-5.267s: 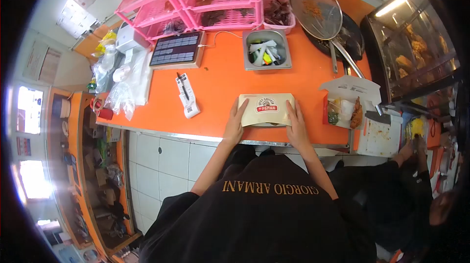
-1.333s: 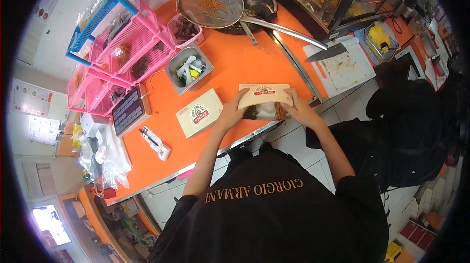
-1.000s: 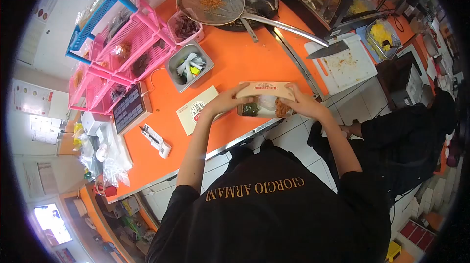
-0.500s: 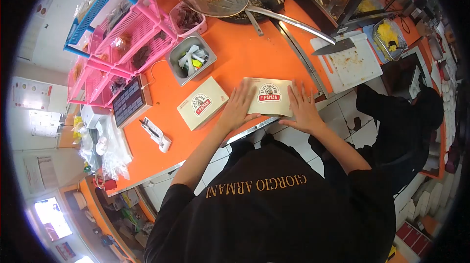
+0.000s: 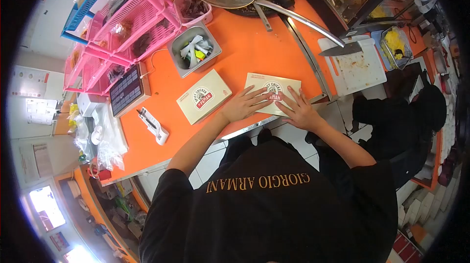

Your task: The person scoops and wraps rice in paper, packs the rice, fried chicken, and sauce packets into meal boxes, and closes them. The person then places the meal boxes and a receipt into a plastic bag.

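A cream cardboard food box (image 5: 262, 80) with a printed chicken logo lies at the front edge of the orange counter. My left hand (image 5: 246, 105) rests on the left part of its top, fingers stretched flat across the logo. On the right part lies my right hand (image 5: 299, 113), its fingers spread and pointing up and inward. Both hands cover some of the lid and its near edge. Just left of my left hand sits a second, closed box (image 5: 203, 97) with the same logo.
A steel tub (image 5: 195, 49) with packets stands behind the boxes. To the left are a tablet (image 5: 129, 95), a white slim device (image 5: 152, 126) and pink basket shelves (image 5: 147, 33). A knife (image 5: 341, 49) lies on a white cutting board (image 5: 356, 71). Another person (image 5: 401, 126) is at right.
My hands have moved inward from the sides of the right box onto its top, now partly covering the logo. The box's front flap, raised before, now looks flatter. The view has shifted slightly.
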`<state>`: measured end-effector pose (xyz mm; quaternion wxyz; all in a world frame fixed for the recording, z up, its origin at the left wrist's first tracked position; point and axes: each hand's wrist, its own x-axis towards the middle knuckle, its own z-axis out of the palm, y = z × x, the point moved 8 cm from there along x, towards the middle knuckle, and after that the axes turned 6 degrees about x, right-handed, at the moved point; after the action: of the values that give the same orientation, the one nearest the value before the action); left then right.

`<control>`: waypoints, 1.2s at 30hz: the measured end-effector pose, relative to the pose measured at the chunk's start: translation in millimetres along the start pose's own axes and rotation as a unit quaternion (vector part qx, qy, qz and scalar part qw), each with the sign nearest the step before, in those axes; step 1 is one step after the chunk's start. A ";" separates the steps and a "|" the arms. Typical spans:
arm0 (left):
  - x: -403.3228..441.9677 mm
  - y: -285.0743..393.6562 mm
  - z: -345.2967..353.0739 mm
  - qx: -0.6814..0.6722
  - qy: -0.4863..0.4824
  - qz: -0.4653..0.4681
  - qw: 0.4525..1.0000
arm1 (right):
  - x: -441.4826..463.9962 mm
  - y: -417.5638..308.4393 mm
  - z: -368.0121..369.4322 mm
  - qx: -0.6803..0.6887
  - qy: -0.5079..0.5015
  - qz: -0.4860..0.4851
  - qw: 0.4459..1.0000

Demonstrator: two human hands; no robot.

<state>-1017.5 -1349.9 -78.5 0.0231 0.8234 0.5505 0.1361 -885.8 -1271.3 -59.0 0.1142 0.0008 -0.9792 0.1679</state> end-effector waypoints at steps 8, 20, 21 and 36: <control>-2.7 -3.1 5.9 0.065 0.009 0.021 0.998 | -2.4 3.2 9.4 -0.084 0.054 -0.053 0.994; -1.8 -6.1 0.9 0.048 0.074 0.005 0.996 | -3.2 1.8 13.1 -0.048 0.094 -0.012 0.994; -1.1 -6.9 -0.6 0.039 0.088 -0.005 0.995 | -2.9 0.7 11.1 -0.057 0.103 -0.017 0.993; 7.0 -11.5 -15.4 -0.059 0.057 -0.062 0.995 | 0.1 -0.8 -1.6 -0.008 0.112 0.034 0.993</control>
<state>-1029.2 -1340.6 -64.5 0.0486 0.7756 0.5922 0.2132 -885.5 -1271.5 -57.3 0.2176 -0.0521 -0.9610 0.1624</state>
